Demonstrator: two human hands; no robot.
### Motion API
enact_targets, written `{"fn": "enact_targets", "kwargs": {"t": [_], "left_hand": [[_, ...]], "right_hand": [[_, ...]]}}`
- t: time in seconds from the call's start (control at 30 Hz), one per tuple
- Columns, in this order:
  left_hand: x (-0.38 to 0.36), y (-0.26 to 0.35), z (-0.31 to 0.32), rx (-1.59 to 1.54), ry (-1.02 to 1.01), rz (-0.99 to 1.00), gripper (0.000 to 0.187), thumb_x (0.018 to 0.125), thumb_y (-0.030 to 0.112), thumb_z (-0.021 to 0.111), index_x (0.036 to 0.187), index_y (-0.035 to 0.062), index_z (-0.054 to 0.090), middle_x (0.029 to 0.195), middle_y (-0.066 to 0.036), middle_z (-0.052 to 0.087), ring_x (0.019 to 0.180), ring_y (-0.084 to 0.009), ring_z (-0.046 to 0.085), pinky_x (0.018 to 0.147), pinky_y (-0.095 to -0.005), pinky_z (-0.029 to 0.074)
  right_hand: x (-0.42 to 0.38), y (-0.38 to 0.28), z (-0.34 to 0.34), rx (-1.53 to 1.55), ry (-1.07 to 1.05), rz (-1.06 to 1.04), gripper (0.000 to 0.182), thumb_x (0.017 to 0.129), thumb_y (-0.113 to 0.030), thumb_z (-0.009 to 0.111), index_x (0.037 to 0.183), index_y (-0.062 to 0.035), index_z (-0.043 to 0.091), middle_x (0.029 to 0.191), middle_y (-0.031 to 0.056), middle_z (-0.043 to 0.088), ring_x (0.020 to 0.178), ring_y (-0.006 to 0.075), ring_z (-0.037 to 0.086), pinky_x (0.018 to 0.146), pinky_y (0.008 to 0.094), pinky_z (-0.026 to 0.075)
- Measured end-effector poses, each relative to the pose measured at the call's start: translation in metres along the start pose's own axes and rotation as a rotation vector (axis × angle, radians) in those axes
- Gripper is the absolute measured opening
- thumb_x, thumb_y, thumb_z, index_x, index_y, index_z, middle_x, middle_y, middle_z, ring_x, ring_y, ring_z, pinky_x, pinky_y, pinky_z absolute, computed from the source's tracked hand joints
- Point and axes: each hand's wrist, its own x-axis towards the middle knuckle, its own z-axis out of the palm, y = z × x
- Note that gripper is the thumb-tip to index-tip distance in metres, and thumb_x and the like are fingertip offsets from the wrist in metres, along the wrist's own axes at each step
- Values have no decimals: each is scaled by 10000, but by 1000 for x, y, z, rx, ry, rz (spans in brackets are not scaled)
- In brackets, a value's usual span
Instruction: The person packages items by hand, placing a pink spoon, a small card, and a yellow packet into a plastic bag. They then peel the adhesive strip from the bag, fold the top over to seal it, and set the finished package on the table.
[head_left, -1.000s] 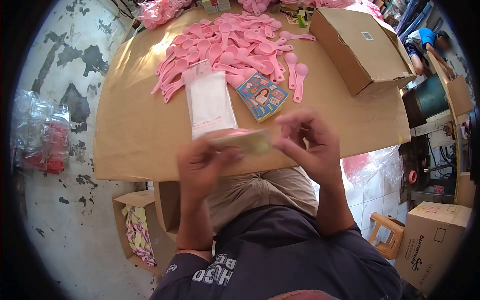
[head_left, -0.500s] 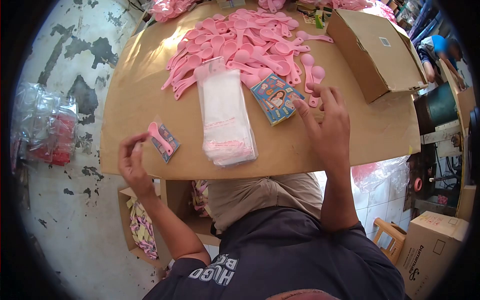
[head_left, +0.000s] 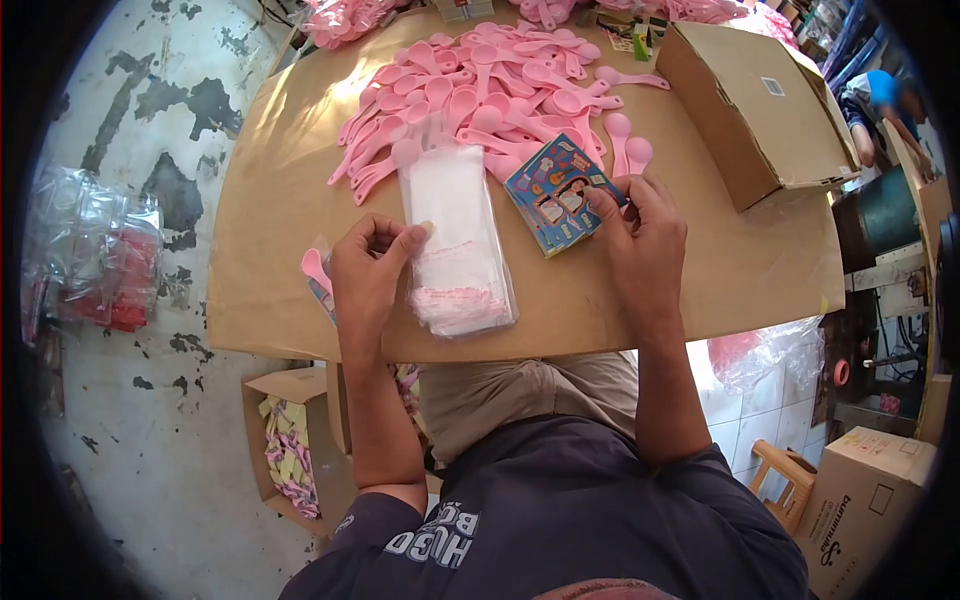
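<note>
A stack of clear plastic bags lies in front of me on the table. My left hand is at its left edge, fingers curled and thumb pressed on the top bag. My right hand pinches the right edge of a blue printed card on a small stack, thumb on top; whether one card or more is gripped is hidden. Partly behind my left hand, a pink measuring spoon lies on another card. Beyond the bags spreads a big heap of pink measuring spoons.
An open cardboard box stands at the table's right side. Bags with red contents lie on the floor to the left. Below the table edge is a box of wrapped pieces. Another person is at the far right.
My left hand has moved right, from the spoon on its card to the plastic bags. My right hand has closed from a spread pose onto the card stack's edge.
</note>
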Motion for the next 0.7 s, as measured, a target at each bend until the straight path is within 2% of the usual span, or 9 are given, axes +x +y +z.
{"fn": "enact_targets", "kwargs": {"t": [0.17, 0.27, 0.33, 0.37, 0.43, 0.63, 0.7], "left_hand": [[-1, 1, 7, -148, 73, -13, 238, 886, 201, 824, 884, 16, 674, 736, 43, 607, 638, -28, 487, 582, -196, 403], [5, -12, 4, -41, 8, 35, 226, 899, 198, 810, 889, 14, 679, 742, 39, 618, 654, -27, 493, 585, -189, 402], [6, -12, 3, -110, 61, 71, 218, 911, 201, 797, 894, 11, 691, 748, 42, 621, 664, -26, 496, 592, -187, 399], [4, -11, 2, -104, 54, 76, 218, 911, 201, 797, 894, 11, 691, 748, 42, 621, 664, -26, 496, 592, -187, 399], [0, -7, -1, -119, 35, 113, 198, 929, 185, 776, 944, -5, 724, 754, 44, 626, 674, -26, 503, 614, -192, 405], [-11, -6, -9, -99, 40, 113, 228, 983, 178, 710, 1070, -30, 745, 797, 24, 654, 716, -49, 544, 671, -212, 439], [-16, -4, -8, -135, 46, 129, 228, 987, 179, 705, 1068, -31, 745, 810, 23, 655, 727, -48, 549, 675, -211, 438]], "right_hand": [[-1, 7, 2, 25, 106, -98, 140, 945, -124, 712, 990, 8, 718, 902, 99, 623, 803, 235, 588, 679, 367, 448], [-2, 0, -2, 191, 249, -142, 146, 962, -117, 697, 1043, 2, 725, 883, 77, 639, 769, 191, 586, 647, 327, 452], [-3, 7, -4, 235, 313, -190, 139, 986, -116, 677, 1049, 1, 720, 835, 52, 634, 726, 126, 564, 616, 285, 438], [-3, 10, -4, 236, 322, -186, 139, 986, -116, 677, 1049, 1, 720, 835, 52, 634, 726, 126, 564, 616, 285, 438], [-5, 15, -1, 440, 327, -152, 148, 1001, -124, 664, 1059, 3, 712, 802, 26, 618, 685, 86, 538, 604, 254, 421], [-8, 11, 0, 560, 307, -119, 155, 1016, -145, 657, 1079, -9, 698, 844, 5, 653, 666, 51, 524, 574, 234, 404], [-11, 4, -3, 573, 273, -108, 155, 1018, -150, 657, 1079, -13, 693, 841, -3, 657, 676, 49, 533, 576, 234, 407]]}}
